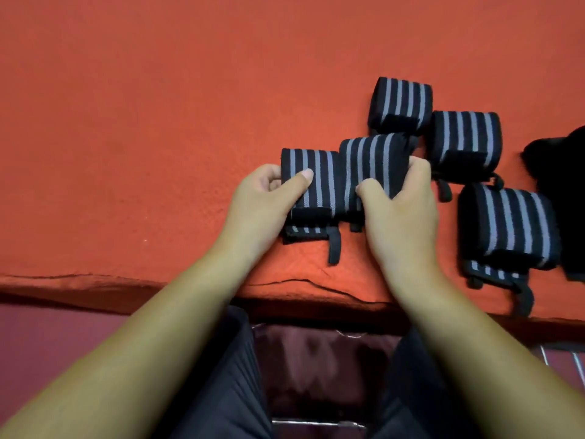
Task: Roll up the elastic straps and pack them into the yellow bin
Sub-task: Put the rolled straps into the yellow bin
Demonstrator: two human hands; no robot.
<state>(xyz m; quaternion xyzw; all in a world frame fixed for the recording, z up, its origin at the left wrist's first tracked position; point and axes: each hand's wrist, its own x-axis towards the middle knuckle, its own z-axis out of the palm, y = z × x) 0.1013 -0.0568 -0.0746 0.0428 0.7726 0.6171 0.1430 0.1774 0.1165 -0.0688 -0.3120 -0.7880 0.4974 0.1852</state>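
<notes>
1. Rolls of black elastic strap with grey stripes lie on the red cloth (142, 122). The first roll (316, 185) is the leftmost, its loose tail pointing toward the cloth's front edge.
2. The left hand (262, 201) grips the first roll from its left side, thumb laid across the stripes.
3. Touching the first roll's right side, the second roll (373, 160) is pinched between the thumb and fingers of the right hand (402, 207).
4. Right of the first roll and farther back sit the third roll (400, 103) and fourth roll (463, 141). The fifth roll (509, 223) lies far right, unheld.
5. A dark object (560, 185) sits farther right.
</notes>
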